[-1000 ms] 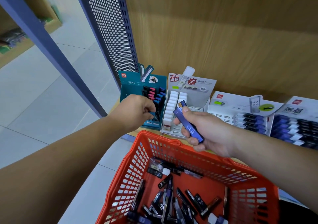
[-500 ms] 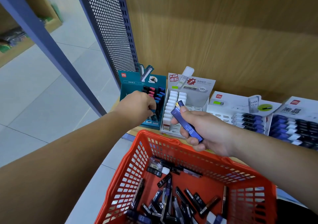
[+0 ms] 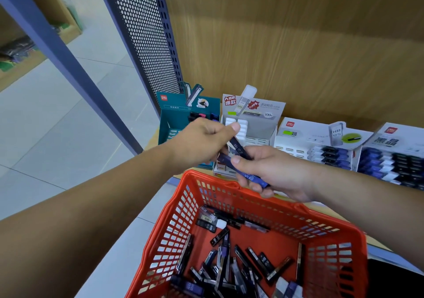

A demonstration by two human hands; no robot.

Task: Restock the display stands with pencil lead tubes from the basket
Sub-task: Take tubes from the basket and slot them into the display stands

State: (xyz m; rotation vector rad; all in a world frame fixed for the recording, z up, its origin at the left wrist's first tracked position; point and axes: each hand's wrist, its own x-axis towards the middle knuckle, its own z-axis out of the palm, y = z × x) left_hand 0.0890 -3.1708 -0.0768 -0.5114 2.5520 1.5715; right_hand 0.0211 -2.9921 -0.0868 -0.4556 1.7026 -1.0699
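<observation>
Grips clamped: left hand on dark navy tube, right hand on blue HB-marked tube.

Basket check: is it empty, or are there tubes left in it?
Not empty. Many dark and blue tubes lie loose across the floor of the red basket, thickest toward the near side.

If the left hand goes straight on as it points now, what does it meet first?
Probably the pencil lead tubes held in the right hand; the left hand seems close, depth unclear.
</observation>
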